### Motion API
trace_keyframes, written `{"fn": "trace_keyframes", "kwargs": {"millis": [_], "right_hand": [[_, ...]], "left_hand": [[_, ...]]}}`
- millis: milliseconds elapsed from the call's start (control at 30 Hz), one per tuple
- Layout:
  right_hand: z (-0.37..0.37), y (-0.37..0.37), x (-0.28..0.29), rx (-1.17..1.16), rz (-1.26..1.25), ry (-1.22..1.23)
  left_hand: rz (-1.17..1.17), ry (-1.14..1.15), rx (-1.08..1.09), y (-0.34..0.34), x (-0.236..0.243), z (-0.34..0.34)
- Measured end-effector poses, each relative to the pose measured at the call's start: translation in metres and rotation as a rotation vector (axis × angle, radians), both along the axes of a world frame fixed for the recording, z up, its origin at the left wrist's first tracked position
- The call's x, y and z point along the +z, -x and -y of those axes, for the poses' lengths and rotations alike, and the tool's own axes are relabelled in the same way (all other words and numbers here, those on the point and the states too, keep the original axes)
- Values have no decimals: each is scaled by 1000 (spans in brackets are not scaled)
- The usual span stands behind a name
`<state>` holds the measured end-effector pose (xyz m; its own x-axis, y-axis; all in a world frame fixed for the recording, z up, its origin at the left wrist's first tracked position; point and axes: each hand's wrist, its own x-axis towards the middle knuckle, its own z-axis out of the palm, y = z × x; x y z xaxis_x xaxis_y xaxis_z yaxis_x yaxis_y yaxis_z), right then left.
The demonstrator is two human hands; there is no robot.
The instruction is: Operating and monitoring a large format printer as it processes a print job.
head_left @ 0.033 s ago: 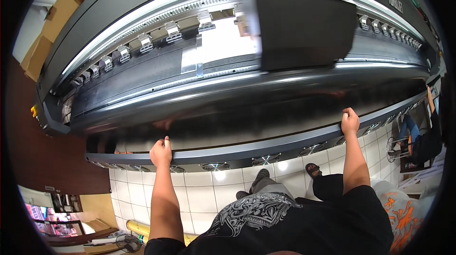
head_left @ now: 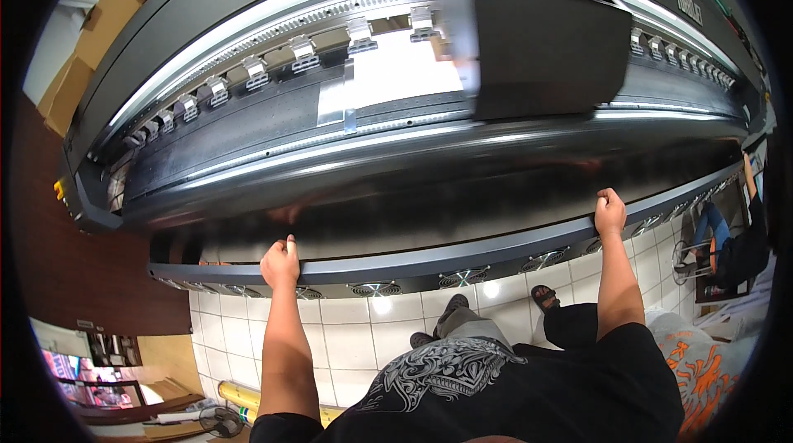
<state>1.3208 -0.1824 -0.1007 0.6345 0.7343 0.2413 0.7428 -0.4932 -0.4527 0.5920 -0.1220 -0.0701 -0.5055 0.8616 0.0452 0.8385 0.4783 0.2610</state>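
Note:
In front of me stands a wide-format printer point(head_left: 248, 158), its curved black apron shining below the printing bed. My left hand point(head_left: 280, 263) is closed over the dark grey front bar point(head_left: 429, 255), thumb on top. Further right, my right hand point(head_left: 610, 212) is wrapped round the same bar, with its fingers curled. Small round fans point(head_left: 464, 278) line the underside of the bar. Over the bed, the black print carriage point(head_left: 549, 55) covers part of a white sheet point(head_left: 405, 71). Clear tape point(head_left: 349, 96) crosses the sheet near its left edge.
Metal pinch rollers point(head_left: 256, 71) run along the bed. Another person point(head_left: 739, 232) is at the far right, an arm reaching to the printer's end. Beside me on the right is someone in a grey shirt point(head_left: 690, 360). A yellow roll point(head_left: 239, 395) lies on the tiled floor point(head_left: 347, 344).
The print carriage has slid a little to the right, uncovering more of the white sheet and another pinch roller. Both hands stay where they were on the bar.

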Motion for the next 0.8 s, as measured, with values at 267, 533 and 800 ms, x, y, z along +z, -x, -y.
{"fn": "trace_keyframes", "kwargs": {"millis": [267,533,800], "right_hand": [[-3,0,1,22,24,-26],[-5,0,2,13,42,8],[-6,0,-1,11,37,3]], "left_hand": [[-30,19,-5,2,1,-5],[4,-8,2,5,-2,-2],[2,-40,-2,4,-2,-1]]}}
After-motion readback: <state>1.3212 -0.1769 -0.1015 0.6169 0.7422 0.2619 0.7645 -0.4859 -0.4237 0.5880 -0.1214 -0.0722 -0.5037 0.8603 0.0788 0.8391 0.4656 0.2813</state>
